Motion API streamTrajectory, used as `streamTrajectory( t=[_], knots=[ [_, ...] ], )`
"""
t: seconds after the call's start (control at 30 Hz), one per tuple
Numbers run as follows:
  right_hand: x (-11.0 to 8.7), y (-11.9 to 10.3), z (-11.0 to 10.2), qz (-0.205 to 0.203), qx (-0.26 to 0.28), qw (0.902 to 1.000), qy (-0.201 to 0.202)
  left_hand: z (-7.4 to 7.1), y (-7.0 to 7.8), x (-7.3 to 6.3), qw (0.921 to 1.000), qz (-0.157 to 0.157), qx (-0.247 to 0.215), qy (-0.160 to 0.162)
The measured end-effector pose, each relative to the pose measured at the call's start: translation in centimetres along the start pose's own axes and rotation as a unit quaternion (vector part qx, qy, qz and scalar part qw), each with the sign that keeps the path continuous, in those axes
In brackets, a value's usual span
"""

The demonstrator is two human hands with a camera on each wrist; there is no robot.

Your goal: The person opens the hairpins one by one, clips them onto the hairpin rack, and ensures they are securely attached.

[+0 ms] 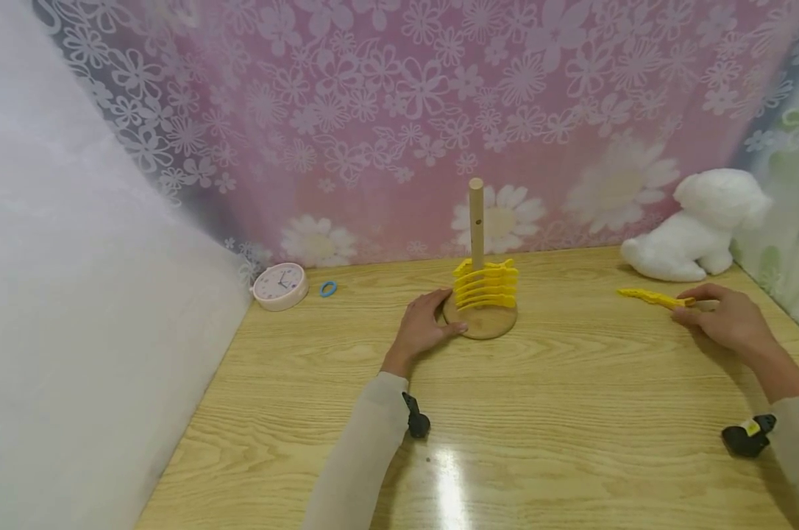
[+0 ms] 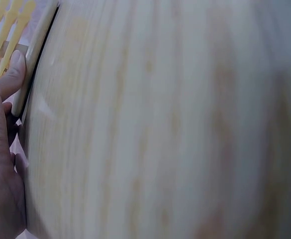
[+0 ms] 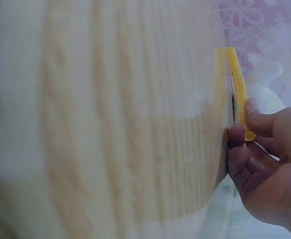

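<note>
A wooden stand has a round base and an upright post. Several yellow hair clips sit stacked around the lower part of the post. My left hand grips the left edge of the base, its thumb over the rim and the other fingers along the side. Far to the right, my right hand pinches one end of another long yellow hair clip between thumb and fingers. That clip lies low along the tabletop, pointing left toward the stand.
A pink round clock and a small blue ring are at the back left of the wooden table. A white plush dog sits at the back right, just behind my right hand. A flowered curtain hangs behind.
</note>
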State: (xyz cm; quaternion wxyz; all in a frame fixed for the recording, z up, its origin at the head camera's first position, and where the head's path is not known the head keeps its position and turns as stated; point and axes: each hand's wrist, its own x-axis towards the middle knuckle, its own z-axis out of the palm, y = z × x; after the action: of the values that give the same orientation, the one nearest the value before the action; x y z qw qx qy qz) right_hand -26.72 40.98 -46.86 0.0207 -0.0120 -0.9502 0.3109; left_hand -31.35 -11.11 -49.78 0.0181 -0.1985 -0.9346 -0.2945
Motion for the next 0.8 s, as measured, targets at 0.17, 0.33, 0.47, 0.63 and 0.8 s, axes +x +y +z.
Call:
streamTrajectory(
  t=[0.17, 0.33, 0.47, 0.63, 0.8],
  knots=[
    [-0.2, -0.8, 0.6, -0.009, 0.022, 0.9992, 0.031, -0.1, 0.1, -0.1, 1.0000, -0.003, 0.004, -0.003],
    [-0.3, -1.8, 1.1, -0.027, 0.031, 0.9968, 0.068, -0.1, 0.2, -0.3, 1.0000, 0.001, 0.006, -0.005],
    [-0.3, -3.1, 1.4, -0.049, 0.051, 0.9930, 0.094, -0.1, 0.2, -0.3, 1.0000, 0.003, 0.003, -0.004],
    [-0.3, -5.5, 1.6, -0.076, 0.066, 0.9880, 0.117, 0.0, 0.1, -0.1, 1.0000, 0.004, 0.009, 0.000],
    [-0.3, -8.3, 1.5, -0.090, 0.075, 0.9847, 0.129, 0.1, 0.0, 0.0, 0.9999, 0.006, 0.010, 0.002]
  ],
)
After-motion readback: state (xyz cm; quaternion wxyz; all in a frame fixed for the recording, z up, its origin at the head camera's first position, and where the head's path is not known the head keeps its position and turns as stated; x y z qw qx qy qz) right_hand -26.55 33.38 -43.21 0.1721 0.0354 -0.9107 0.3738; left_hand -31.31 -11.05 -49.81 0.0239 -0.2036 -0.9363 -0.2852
